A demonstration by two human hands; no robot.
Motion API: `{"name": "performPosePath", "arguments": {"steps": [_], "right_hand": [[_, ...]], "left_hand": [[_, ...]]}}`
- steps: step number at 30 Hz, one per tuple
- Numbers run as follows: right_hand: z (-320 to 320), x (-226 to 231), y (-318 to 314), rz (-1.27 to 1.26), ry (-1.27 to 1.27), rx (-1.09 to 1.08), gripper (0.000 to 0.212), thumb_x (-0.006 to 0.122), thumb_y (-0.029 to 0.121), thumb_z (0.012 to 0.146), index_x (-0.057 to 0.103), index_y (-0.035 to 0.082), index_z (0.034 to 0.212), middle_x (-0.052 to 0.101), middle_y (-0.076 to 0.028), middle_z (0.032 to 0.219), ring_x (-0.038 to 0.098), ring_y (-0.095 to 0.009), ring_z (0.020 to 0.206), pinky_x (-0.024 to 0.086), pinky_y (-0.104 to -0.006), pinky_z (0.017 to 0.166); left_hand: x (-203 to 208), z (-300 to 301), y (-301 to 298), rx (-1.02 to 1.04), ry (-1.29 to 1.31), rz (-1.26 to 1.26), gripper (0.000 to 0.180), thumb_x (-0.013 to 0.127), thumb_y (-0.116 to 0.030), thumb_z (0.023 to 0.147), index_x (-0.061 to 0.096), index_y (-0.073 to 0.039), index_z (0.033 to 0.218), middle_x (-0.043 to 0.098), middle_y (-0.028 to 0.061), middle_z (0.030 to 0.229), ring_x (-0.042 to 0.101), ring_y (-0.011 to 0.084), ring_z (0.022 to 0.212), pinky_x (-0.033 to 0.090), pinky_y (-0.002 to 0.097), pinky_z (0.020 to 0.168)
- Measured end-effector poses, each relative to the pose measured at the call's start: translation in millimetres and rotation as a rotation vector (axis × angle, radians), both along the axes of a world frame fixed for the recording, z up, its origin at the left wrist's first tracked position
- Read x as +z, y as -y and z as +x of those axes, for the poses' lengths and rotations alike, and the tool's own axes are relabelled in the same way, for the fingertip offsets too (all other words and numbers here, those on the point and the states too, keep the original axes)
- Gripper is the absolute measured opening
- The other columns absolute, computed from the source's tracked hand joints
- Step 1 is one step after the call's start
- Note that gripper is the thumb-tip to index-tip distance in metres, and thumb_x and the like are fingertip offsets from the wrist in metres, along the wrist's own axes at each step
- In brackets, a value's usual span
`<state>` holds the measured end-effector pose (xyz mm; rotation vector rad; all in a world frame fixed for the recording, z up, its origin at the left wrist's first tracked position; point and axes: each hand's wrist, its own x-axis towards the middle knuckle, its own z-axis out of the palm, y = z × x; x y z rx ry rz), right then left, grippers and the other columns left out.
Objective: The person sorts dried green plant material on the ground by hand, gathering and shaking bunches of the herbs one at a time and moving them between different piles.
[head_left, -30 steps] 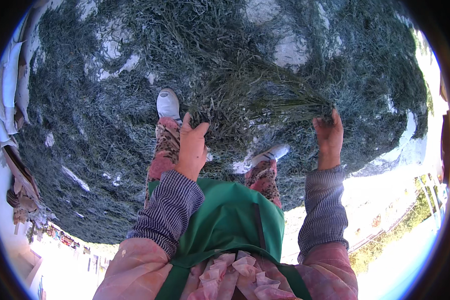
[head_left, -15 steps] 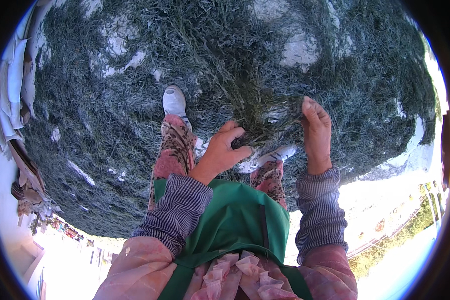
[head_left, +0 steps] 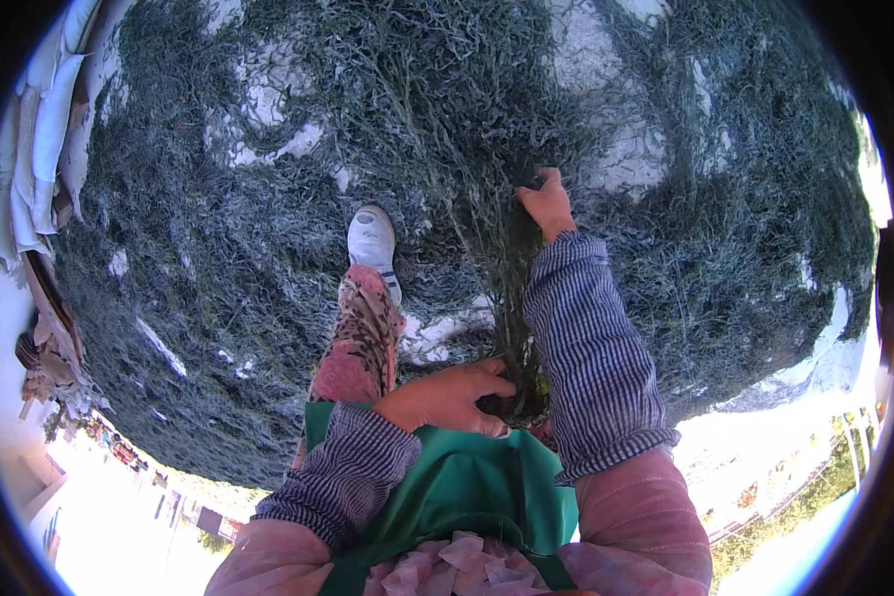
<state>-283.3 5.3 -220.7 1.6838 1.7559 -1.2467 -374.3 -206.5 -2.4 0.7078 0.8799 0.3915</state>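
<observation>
Dark green, stringy strands that look like seaweed (head_left: 397, 109) lie in a tangled layer before me. A longer bunch of strands (head_left: 507, 288) runs from the layer toward my apron. At its near end my left hand (head_left: 447, 397) is closed round the bunch, thumb and fingers curled about it, just above the green apron (head_left: 467, 477). Farther off, my right hand (head_left: 548, 207) reaches into the strands with bent fingers that seem closed on some of them; its fingertips are partly lost among the strands.
My white shoe (head_left: 372, 238) stands among the strands on the left; the other foot is hidden. Pale ground (head_left: 621, 154) shows through in patches. Stacked whitish sheets (head_left: 45, 149) line the far left edge. Bright open ground lies beyond the layer at lower right.
My left hand has come nearer to my apron, drawing the bunch with it. My right hand has moved left and farther away, across to the strands. The bunch is now stretched out lengthwise.
</observation>
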Motion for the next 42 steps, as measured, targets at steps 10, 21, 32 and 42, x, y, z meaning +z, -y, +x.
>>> {"name": "performPosePath", "arguments": {"steps": [10, 21, 32, 42], "right_hand": [[141.9, 173.9, -38.5, -0.582, -1.417, -1.074, 0.058, 0.045, 0.039, 0.091, 0.043, 0.001, 0.134, 0.049, -0.019, 0.132, 0.051, -0.038, 0.117, 0.041, -0.0521, 0.1], [132.1, 251.8, 45.7, -0.972, -0.981, -0.844, 0.067, 0.062, 0.038, 0.086, 0.037, 0.006, 0.139, 0.044, -0.014, 0.138, 0.044, -0.031, 0.125, 0.035, -0.0461, 0.105], [145.7, 331.0, 109.3, -0.831, -0.602, -0.86, 0.048, 0.055, 0.028, 0.093, 0.045, 0.002, 0.132, 0.055, -0.01, 0.126, 0.054, -0.02, 0.112, 0.044, -0.0348, 0.096], [103.8, 554.4, -22.5, -0.1, -1.266, -0.769, 0.042, 0.047, 0.027, 0.096, 0.048, 0.004, 0.13, 0.056, -0.011, 0.125, 0.055, -0.025, 0.112, 0.046, -0.0382, 0.095]], "left_hand": [[-1.2, 0.0, -15.2, 0.108, -0.1, -0.006, 0.066, 0.073, -0.034, 0.074, 0.052, 0.005, 0.122, 0.045, 0.0232, 0.131, 0.043, 0.0357, 0.124, 0.035, 0.0364, 0.102], [-20.1, 35.7, -25.8, 0.866, 0.086, -0.658, 0.061, 0.058, -0.037, 0.091, 0.039, -0.001, 0.136, 0.053, 0.0123, 0.129, 0.051, 0.0222, 0.118, 0.041, 0.0346, 0.099], [-14.1, 38.9, 19.4, 1.136, 0.304, -0.712, 0.025, 0.058, -0.002, 0.083, 0.06, -0.002, 0.107, 0.063, 0.0098, 0.105, 0.063, 0.0195, 0.089, 0.054, 0.0349, 0.072], [256.9, -87.3, -86.1, 0.983, 0.495, 0.169, 0.048, 0.056, 0.01, 0.069, 0.058, -0.002, 0.115, 0.063, 0.0081, 0.106, 0.063, 0.0186, 0.093, 0.052, 0.0322, 0.085]]}}
